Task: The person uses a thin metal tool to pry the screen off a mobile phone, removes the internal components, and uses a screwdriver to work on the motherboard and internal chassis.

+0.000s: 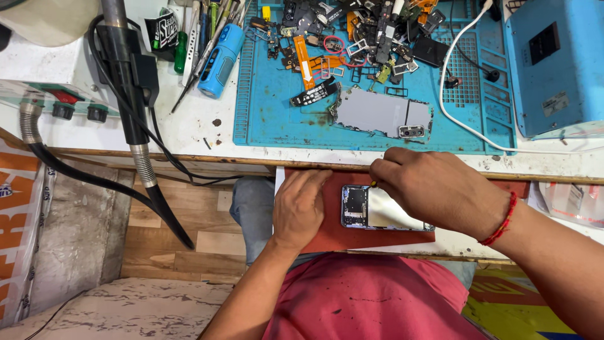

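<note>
An opened phone [368, 208] with its back cover off lies on a red-brown mat [377, 239] on a pull-out shelf below the bench edge. My left hand [302, 208] rests flat on the mat, fingers against the phone's left end. My right hand [434, 186], with a red thread at the wrist, hovers over the phone's upper edge, fingers pinched on a small tool with a yellow tip [374, 184]. The phone's right part is hidden under that hand.
A blue work mat [277, 119] on the bench carries a grey metal phone frame [380, 113], flex cables and several small parts. A blue box-shaped machine [553, 63] stands at right, a hot-air wand [129, 82] and hose at left, screwdrivers and a blue cylinder [220, 60] behind.
</note>
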